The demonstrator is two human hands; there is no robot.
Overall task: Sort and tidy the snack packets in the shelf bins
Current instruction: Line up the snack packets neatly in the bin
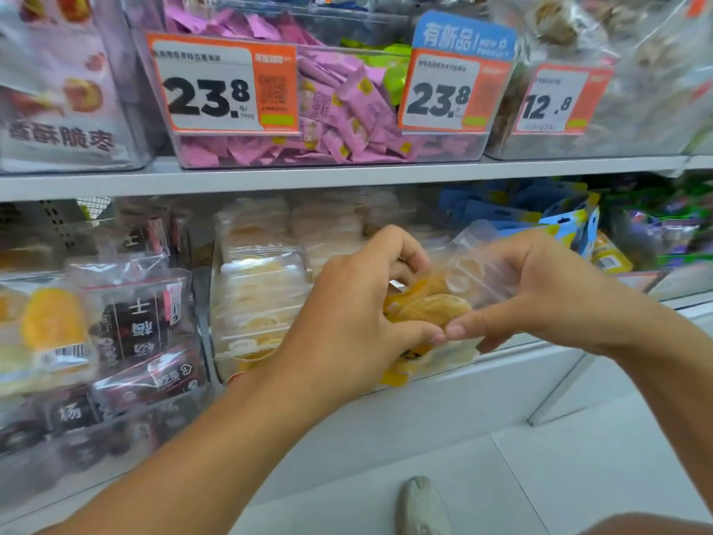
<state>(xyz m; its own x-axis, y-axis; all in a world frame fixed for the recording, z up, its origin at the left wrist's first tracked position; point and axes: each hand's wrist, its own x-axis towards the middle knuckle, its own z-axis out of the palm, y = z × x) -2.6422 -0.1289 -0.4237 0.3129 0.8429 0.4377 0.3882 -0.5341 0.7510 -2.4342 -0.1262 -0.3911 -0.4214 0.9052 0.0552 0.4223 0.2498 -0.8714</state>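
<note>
A shoe shows on the pale floor below the hands. Both hands meet in front of the lower shelf, thumbs touching tip to tip, and share one clear packet of yellow dried fruit slices: the left hand has its grip closed on the packet's left end, the right hand has its grip closed on the right end and top. The packet hangs just over the front edge of the middle bin, which holds more pale yellow packets stacked just left of the left hand. Further left lie dark packets with white characters. Right of the right hand stand blue and yellow pouches. Above the hands, past the shelf board, a clear bin of pink sachets carries a 23.8 price tag; a second 23.8 tag and a 12.8 tag sit to its right.
</note>
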